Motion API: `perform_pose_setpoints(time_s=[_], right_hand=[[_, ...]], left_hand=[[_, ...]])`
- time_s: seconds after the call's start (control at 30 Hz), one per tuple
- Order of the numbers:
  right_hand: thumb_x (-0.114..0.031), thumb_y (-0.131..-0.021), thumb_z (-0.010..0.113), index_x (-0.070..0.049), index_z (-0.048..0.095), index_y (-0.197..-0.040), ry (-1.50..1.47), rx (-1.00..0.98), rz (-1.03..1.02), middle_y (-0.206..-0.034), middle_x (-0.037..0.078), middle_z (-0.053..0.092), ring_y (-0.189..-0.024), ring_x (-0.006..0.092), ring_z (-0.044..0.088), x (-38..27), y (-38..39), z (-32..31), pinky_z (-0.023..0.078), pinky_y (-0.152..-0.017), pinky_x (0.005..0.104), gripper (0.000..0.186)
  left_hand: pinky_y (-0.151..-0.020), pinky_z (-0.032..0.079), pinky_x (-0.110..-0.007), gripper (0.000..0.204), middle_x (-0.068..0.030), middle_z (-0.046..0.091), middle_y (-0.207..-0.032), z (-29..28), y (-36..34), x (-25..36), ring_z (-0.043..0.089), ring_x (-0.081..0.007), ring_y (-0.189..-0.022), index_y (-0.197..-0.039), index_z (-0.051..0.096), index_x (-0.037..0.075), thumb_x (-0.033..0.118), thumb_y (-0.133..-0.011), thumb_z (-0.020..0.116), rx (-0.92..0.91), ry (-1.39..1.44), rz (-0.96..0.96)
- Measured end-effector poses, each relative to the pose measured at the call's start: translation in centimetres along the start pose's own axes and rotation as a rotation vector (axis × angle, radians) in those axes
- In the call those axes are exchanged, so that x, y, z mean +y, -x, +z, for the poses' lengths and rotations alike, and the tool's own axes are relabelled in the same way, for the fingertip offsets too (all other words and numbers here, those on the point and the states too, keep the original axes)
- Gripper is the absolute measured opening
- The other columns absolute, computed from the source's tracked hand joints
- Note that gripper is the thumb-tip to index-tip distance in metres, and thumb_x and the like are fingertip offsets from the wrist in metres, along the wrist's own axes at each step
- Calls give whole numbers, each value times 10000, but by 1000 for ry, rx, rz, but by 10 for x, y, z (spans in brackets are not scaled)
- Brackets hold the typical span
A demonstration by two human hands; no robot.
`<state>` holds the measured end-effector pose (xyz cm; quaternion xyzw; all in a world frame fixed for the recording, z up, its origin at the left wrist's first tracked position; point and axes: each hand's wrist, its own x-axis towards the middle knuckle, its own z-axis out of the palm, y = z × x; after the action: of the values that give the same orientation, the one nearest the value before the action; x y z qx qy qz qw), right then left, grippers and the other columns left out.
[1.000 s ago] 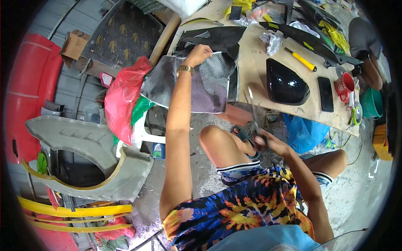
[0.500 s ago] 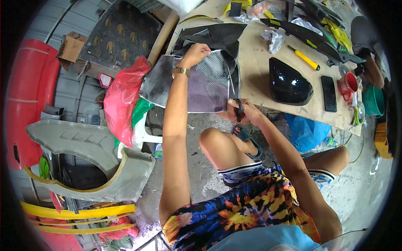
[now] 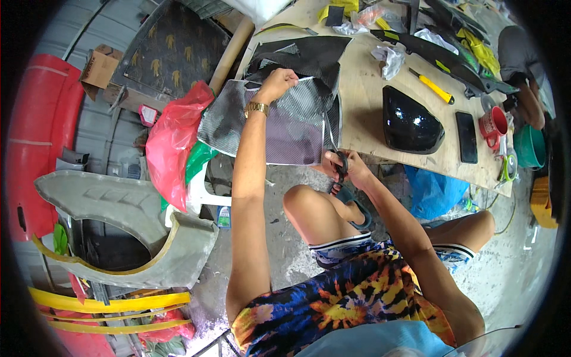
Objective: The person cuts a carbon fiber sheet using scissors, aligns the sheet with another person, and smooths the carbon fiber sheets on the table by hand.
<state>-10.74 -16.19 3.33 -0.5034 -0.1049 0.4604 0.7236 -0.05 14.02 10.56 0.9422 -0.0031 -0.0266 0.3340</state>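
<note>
A dark woven cloth like carbon-fibre fabric [image 3: 285, 134], edged in white, hangs over the table's near left corner. My left hand [image 3: 275, 86], with a gold watch at the wrist, pinches its upper edge. Black-handled scissors [image 3: 341, 167] sit in my closed right hand [image 3: 353, 169] beside the cloth's lower right corner. Their blades point up along the right edge, next to a narrow strip that stands apart from the sheet. Further dark woven cloth [image 3: 309, 50] lies behind, on the table. How far the blades are parted I cannot tell.
On the wooden table [image 3: 363, 122] lie a glossy black cover [image 3: 411, 122], a phone [image 3: 467, 137], a yellow cutter knife [image 3: 433, 86] and a red mug [image 3: 493, 126]. A red plastic bag [image 3: 178, 143] and grey fender [image 3: 107, 190] are at left. Another person's arm [image 3: 530, 104] shows at far right.
My right hand and the scissors have shifted slightly down and right. A narrow strip at the cloth's right edge now stands further from the sheet. My left hand keeps its pinch.
</note>
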Motion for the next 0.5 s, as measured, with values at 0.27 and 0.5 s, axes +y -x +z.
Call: perform_pose_setpoints(time_s=[0.27, 0.5], right_hand=[[-495, -840, 629, -58, 533, -721, -170, -181, 88, -604, 58, 518, -485, 143, 502, -10, -12, -7, 486, -598, 323, 463], [-384, -831, 686, -81, 518, -717, -225, -50, 114, -551, 0, 480, -481, 100, 486, -23, -32, -3, 420, -472, 255, 365]], left_hand=[[-678, 454, -233, 149, -28, 652, -789, 2, 5, 8, 577, -76, -737, -927, 632, -44, 82, -851, 612, -34, 52, 10], [-746, 487, -283, 204, -113, 686, -862, -3, 6, 6, 639, -153, -806, -943, 649, -45, 127, -834, 638, -124, 117, -38]])
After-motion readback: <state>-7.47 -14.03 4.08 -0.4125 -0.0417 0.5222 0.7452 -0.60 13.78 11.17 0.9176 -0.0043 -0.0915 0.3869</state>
